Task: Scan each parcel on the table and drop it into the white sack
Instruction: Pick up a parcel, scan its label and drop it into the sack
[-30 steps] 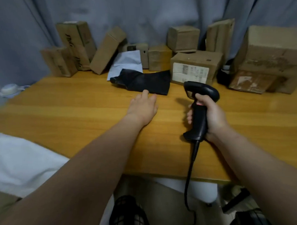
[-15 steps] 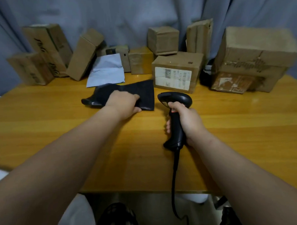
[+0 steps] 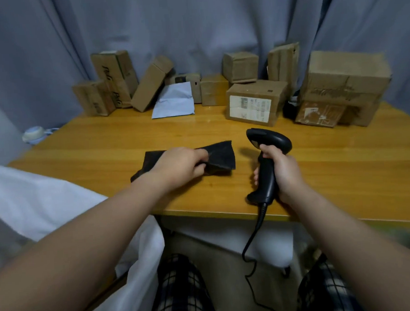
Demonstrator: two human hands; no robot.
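My left hand [image 3: 179,166] grips a flat black parcel bag [image 3: 220,155] that lies on the wooden table [image 3: 340,163], near its front edge. My right hand [image 3: 285,173] holds a black corded barcode scanner [image 3: 267,152] upright just right of the bag, its head tilted toward the bag. The white sack [image 3: 36,200] hangs off the table's left front corner, below my left forearm. Along the back of the table stand several cardboard parcels, among them a labelled box [image 3: 255,103], and a white mailer [image 3: 173,101] leans there.
A large cardboard box [image 3: 344,83] stands at the back right. A grey curtain [image 3: 193,26] hangs behind the table. A small white object [image 3: 34,134] sits at the far left corner. The scanner's cable [image 3: 252,242] drops over the table's front edge between my legs.
My left hand reached the black bag, took hold of it and drew it toward the front of the table. The scanner stayed in my right hand beside it.
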